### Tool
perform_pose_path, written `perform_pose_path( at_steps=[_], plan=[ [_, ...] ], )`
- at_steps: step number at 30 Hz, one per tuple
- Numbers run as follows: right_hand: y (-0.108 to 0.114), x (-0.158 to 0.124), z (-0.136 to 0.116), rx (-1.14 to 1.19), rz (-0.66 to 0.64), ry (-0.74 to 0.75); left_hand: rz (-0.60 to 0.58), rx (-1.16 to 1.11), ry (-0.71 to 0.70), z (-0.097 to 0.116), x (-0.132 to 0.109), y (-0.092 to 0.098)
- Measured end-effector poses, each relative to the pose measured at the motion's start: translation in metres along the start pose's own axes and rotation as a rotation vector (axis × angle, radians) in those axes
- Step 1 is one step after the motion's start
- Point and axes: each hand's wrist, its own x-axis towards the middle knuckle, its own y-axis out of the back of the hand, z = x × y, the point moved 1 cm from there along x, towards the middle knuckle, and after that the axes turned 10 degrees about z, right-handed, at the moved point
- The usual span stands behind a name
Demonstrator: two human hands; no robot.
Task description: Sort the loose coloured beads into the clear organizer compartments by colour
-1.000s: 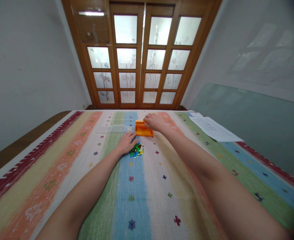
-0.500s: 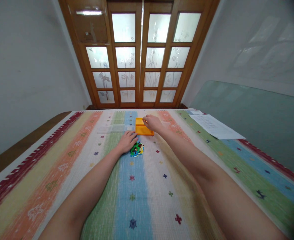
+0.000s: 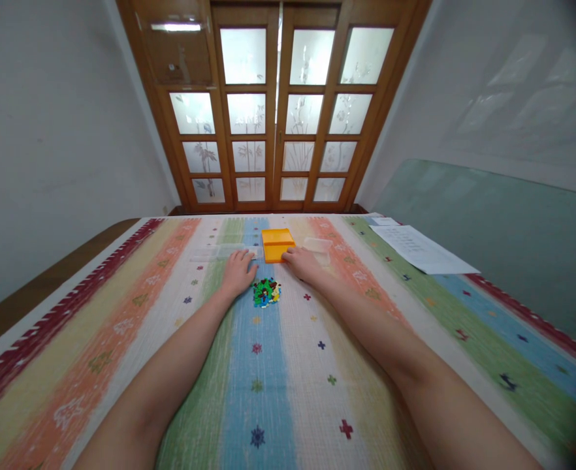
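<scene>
An orange-yellow open plastic box (image 3: 278, 236) with a ridge across its middle lies on the tablecloth. My right hand (image 3: 302, 263) is at its front right corner, fingers bent over the edge; the thumb is hard to make out. My left hand (image 3: 239, 273) rests left of the box, fingers spread and lying over the near edge of a long clear plastic container (image 3: 209, 252). Between my hands and closer to me lies a small pile of tiny bricks (image 3: 267, 293) in green, blue, yellow, white and dark red. Neither hand touches the pile.
A second clear plastic piece (image 3: 320, 245) lies right of the box, partly behind my right hand. Printed paper sheets (image 3: 420, 248) lie at the right of the striped tablecloth (image 3: 263, 405). Wooden doors with glass panes (image 3: 275, 104) stand beyond the table.
My right hand has come down from above the box's far part to its front right corner. The box sits slightly further left and turned. My left hand has moved left, away from the pile.
</scene>
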Motion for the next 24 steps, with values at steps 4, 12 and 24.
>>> perform_pose_path(
  at_steps=[4, 12, 24],
  plan=[
    [-0.003, 0.007, -0.002, -0.015, -0.034, -0.039, -0.106, 0.184, 0.012, -0.007, -0.001, 0.004],
    [0.0, 0.02, -0.019, 0.065, 0.08, -0.027, -0.056, 0.211, 0.004, -0.001, 0.001, 0.007],
    [-0.027, 0.071, -0.061, 0.102, 0.107, 0.103, 0.063, 0.138, 0.138, -0.013, 0.003, 0.015]
  ],
)
